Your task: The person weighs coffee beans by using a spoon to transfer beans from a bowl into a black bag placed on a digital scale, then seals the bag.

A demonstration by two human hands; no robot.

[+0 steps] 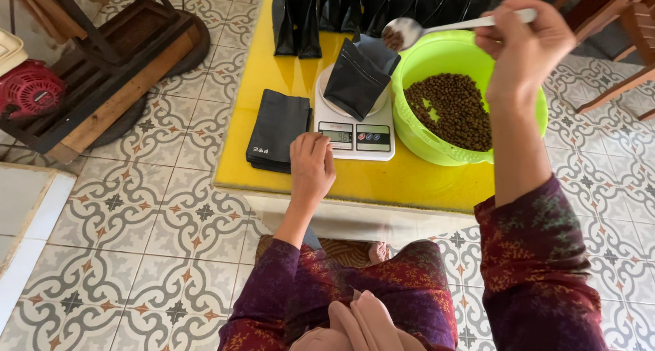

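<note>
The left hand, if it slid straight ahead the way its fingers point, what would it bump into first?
Probably the white kitchen scale. The left hand rests on the yellow table with its fingers aimed at the scale's front edge, just short of it.

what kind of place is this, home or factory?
Probably a home or small workshop doing hand packing, not a factory. Low yellow table on a patterned tile floor, a small kitchen scale bearing a black pouch, a green bowl of coffee beans.
</note>
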